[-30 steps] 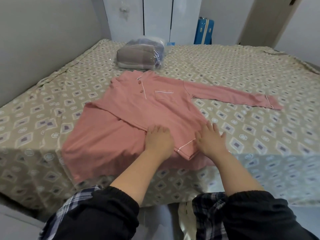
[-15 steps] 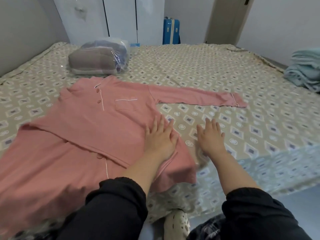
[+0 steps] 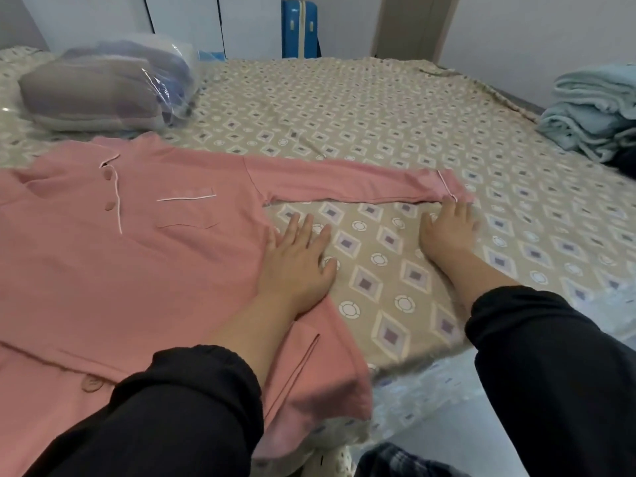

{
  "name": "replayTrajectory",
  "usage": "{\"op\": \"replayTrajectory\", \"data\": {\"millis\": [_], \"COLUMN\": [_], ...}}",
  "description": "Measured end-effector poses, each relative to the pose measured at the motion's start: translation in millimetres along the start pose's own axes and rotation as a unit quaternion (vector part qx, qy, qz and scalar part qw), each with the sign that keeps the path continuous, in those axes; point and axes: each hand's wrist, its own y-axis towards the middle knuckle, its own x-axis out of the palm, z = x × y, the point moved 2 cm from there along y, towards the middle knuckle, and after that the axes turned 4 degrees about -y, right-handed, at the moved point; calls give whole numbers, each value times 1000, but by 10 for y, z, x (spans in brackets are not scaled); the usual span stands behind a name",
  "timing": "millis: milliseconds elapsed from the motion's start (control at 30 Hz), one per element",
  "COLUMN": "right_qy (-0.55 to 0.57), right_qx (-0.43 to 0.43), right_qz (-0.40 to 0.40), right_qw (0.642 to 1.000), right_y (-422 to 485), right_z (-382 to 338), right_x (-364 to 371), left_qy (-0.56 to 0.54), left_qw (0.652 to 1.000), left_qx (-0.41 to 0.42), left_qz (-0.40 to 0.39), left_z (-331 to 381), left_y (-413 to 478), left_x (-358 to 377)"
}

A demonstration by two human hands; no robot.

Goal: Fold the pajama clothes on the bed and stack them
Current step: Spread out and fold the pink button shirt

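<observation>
Head view: we see the pink pajama top (image 3: pixel 137 263) spread flat on the bed (image 3: pixel 378 108) at frame left and centre, one sleeve (image 3: pixel 344 182) stretched rightward. Our left hand (image 3: pixel 297 266) presses flat on its side edge; our right hand (image 3: pixel 447 232), fingers straight, touches the cuff (image 3: pixel 447 184).

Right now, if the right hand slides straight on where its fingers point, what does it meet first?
The sleeve cuff of the pink pajama top, just ahead of the right hand; they may already touch.
</observation>
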Motion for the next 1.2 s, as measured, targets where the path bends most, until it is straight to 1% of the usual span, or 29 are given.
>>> {"op": "replayTrajectory", "data": {"millis": [100, 200, 333, 433, 500, 600, 667, 767, 833, 900, 967, 1033, 1100, 1133, 1200], "right_qy": [4, 67, 160, 215, 205, 162, 125, 117, 178, 270, 332, 366, 398, 410, 415], "right_qx": [59, 114, 211, 244, 241, 277, 271, 220, 187, 164, 149, 151, 143, 127, 72], "right_qz": [-2, -11, -6, -6, -27, -4, 28, 92, 128, 144, 161, 175, 172, 165, 144], "right_qw": [998, 991, 964, 946, 948, 947, 954, 964, 958, 938, 917, 901, 890, 888, 896], "right_y": [247, 463, 688, 797, 849, 901, 897, 867, 840, 747, 575, 343, 85, -41, -284], "right_z": [172, 239, 238, 306, 348, 353, 319, 307, 289, 228, 152, 47, -80, -145, -274], "right_x": [13, 19, -21, -56, -45, -7, 23, 81, 101, 104, 82, 30, -27, -59, -135], "left_qy": [-4, -7, 2, 1, 8, 21, 25, 28, 30, 33, 34, 28, 20, 19, 16], "left_qw": [1000, 1000, 1000, 1000, 999, 999, 999, 999, 999, 999, 999, 999, 999, 999, 999], "left_qx": [-6, -14, -14, -15, -12, -10, -10, -10, -10, -11, -12, -20, -31, -35, -30], "left_qz": [-1, -7, -16, -21, -29, -33, -34, -33, -28, -26, -26, -8, 24, 31, 10], "left_z": [-6, -16, -16, -16, -20, -26, -24, -18, -20, -24, -15, 12, 43, 44, -17], "left_y": [56, 71, 68, 82, 97, 120, 134, 153, 158, 161, 161, 134, 64, 9, -138], "left_x": [24, 34, 19, 23, 32, 49, 58, 72, 80, 90, 80, 33, -45, -89, -196]}}
